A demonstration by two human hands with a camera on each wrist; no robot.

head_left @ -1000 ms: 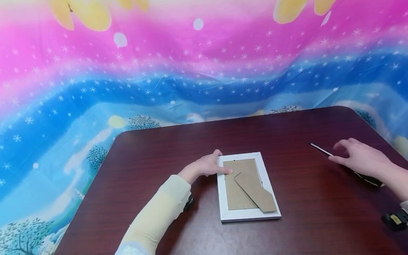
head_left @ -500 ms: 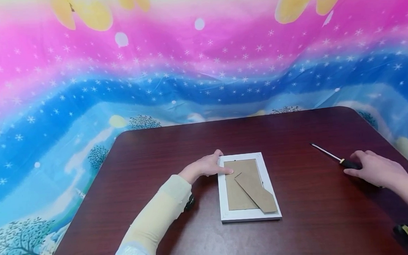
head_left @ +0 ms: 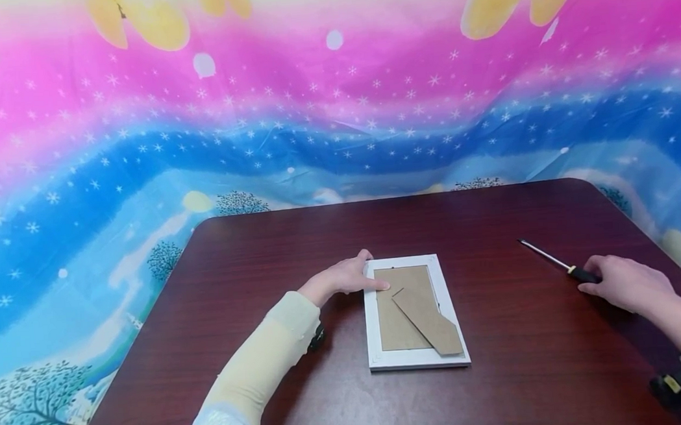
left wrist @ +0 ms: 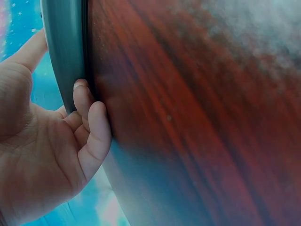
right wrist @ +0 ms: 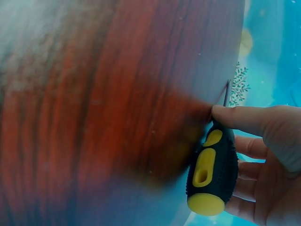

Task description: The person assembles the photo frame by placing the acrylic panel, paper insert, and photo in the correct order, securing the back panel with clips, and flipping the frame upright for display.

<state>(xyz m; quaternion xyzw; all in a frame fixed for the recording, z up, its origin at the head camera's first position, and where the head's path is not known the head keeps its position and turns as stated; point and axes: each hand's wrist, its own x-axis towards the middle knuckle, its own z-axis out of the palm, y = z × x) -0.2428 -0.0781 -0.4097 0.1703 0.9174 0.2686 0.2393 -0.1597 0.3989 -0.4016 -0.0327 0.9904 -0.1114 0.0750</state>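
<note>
Holds, with the left hand (head_left: 344,277), the left edge of a white frame (head_left: 372,321), close to its far corner. Lays the thumb (head_left: 380,285) over the border onto the brown backing (head_left: 391,329) and curls the fingers (left wrist: 96,136) against the outer side, down by the tabletop. Has that frame lying back up around the middle of the dark wood table (head_left: 470,230), one short side towards the body, with a brown stand flap (head_left: 432,324) slanting across the backing and overlapping the border at the near right corner.

Grips, with the right hand (head_left: 631,282), the black and yellow handle (right wrist: 229,150) of a screwdriver (head_left: 556,261), well to the right of the frame. Sets the right thumb at the handle's neck and the other fingers along its far side; cannot quite judge, from the dim right wrist view, how tightly. Points the metal shaft forward and leftward, ending short of the far edge.

Leaves a wide stretch of tabletop between frame and screwdriver, another from the frame to the far edge, and another out to the left edge. Allows much less room between right hand and right edge. Meets, past the rounded far corners, a pink and blue cloth (head_left: 310,97).
</note>
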